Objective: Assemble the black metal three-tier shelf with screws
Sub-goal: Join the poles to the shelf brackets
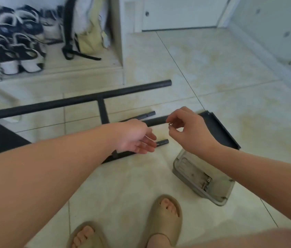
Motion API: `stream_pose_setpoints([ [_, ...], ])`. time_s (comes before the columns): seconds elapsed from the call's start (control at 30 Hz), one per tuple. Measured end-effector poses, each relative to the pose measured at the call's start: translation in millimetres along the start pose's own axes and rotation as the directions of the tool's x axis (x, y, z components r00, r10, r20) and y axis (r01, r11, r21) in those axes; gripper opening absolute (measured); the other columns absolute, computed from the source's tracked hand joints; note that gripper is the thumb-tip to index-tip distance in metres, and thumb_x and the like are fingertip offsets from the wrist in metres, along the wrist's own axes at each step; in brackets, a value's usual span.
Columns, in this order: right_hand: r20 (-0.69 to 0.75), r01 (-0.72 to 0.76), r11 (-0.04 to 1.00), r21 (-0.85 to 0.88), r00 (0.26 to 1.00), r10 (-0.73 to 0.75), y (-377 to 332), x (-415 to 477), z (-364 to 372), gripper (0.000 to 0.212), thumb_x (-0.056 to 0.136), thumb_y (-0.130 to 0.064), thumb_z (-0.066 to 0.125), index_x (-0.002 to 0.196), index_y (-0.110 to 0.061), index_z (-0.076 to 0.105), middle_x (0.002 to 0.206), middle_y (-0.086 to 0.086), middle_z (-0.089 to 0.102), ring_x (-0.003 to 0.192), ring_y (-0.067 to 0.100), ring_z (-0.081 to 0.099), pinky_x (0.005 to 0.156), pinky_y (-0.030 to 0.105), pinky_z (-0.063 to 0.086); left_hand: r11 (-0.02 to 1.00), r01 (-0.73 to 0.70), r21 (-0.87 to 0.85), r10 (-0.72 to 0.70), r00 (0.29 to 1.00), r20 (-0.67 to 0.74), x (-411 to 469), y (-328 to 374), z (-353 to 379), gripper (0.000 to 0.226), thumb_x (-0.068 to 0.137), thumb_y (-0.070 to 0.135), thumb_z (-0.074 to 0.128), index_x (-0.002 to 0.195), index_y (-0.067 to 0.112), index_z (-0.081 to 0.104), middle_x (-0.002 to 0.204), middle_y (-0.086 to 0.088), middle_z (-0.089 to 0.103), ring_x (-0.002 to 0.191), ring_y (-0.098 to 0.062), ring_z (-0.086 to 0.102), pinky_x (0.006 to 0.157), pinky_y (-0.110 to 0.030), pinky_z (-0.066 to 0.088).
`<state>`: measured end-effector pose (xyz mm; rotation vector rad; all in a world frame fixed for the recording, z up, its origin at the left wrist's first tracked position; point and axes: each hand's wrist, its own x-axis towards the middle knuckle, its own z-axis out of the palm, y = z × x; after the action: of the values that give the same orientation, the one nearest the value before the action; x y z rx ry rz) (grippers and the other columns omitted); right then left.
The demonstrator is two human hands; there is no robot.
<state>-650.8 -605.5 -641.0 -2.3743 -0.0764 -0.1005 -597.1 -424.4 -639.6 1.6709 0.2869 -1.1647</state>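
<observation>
Screw (170, 124): small and silvery, pinched between thumb and forefinger of the right hand (191, 131), held just off the end of a short black tube (157, 121).
Right hand: fingers curled in a tight pinch on the screw, the rest tucked loosely beneath.
Left hand (135, 138): fingers loose and nearly straight, gripping nothing; it hangs over the near tube (163, 141), and I cannot tell whether it touches it.
Frame (80, 100): a long black rail with a crossbar, lying flat on the floor (212, 68), running from the left edge toward the middle, on the far side of both hands.
Shelf tray (219, 131): black, with a raised lip, on the floor to the right, partly hidden by the right wrist.
Parts box (194, 169): grey plastic, near right, with a few spare fasteners (206, 183) inside.
Handling: the screw looks light, hard and easy to fumble, so a fingertip pinch at the head suits it best. The tubes look stiff and smooth and likely to roll on tile; a full wrap close to the open end should steady one while the screw goes in.
Risk: a dropped screw could skitter away across the tiles.
</observation>
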Motion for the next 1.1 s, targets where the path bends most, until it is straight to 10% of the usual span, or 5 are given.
stream_pose_setpoints([
  [0.33, 0.074, 0.138, 0.983, 0.12, 0.986, -0.147, -131, 45, 69, 0.021, 0.086, -0.001, 0.066, 0.094, -0.02, 0.065, 0.092, -0.007, 0.066, 0.087, 0.003, 0.059, 0.075, 0.006, 0.041, 0.758, -0.15, -0.635, 0.078, 0.987, -0.141, -61, -9, -92, 0.044, 0.109, 0.035, 0.034, 0.104, 0.0, 0.061, 0.102, -0.013, 0.066, 0.088, -0.022, 0.064, 0.067, -0.033, 0.052],
  [0.5, 0.079, 0.128, 0.989, 0.078, 0.988, -0.134, -135, 55, 98, 0.012, 0.095, -0.011, 0.064, 0.105, -0.016, 0.067, 0.1, -0.008, 0.068, 0.097, 0.007, 0.059, 0.08, 0.007, 0.04, 0.687, -0.118, -0.717, -0.014, 0.984, -0.176, -53, -21, -116, 0.031, 0.106, 0.028, 0.044, 0.103, 0.005, 0.064, 0.077, -0.005, 0.06, 0.052, -0.013, 0.061, 0.048, -0.02, 0.049],
  [0.63, 0.182, 0.068, 0.982, -0.177, 0.983, -0.035, -107, 64, 98, 0.027, 0.099, -0.023, 0.061, 0.125, -0.016, 0.06, 0.118, -0.003, 0.064, 0.115, 0.02, 0.056, 0.099, 0.03, 0.043, 0.827, -0.165, -0.538, -0.038, 0.937, -0.346, -39, -28, -127, 0.023, 0.101, 0.021, 0.051, 0.089, 0.007, 0.064, 0.073, -0.003, 0.056, 0.057, -0.01, 0.048, 0.053, -0.019, 0.038],
  [0.83, 0.48, 0.043, 0.862, -0.505, 0.844, 0.239, -73, 70, 101, 0.062, 0.09, -0.075, 0.047, 0.127, -0.026, 0.057, 0.118, -0.009, 0.064, 0.111, 0.016, 0.057, 0.11, 0.042, 0.035, 0.946, -0.116, 0.304, 0.255, 0.845, -0.47, -13, -40, -138, 0.037, 0.097, 0.034, 0.053, 0.104, 0.002, 0.07, 0.067, -0.004, 0.049, 0.063, -0.019, 0.047, 0.059, -0.03, 0.035],
  [1.1, 0.43, 0.103, 0.847, -0.521, 0.889, 0.157, -55, 70, 117, 0.068, 0.086, -0.084, 0.039, 0.088, -0.018, 0.059, 0.075, -0.004, 0.063, 0.074, 0.013, 0.057, 0.094, 0.038, 0.038, 0.889, -0.091, 0.45, 0.271, 0.895, -0.354, 8, -38, -133, 0.045, 0.097, 0.047, 0.051, 0.08, 0.007, 0.063, 0.065, -0.003, 0.045, 0.062, -0.02, 0.045, 0.065, -0.033, 0.036],
])
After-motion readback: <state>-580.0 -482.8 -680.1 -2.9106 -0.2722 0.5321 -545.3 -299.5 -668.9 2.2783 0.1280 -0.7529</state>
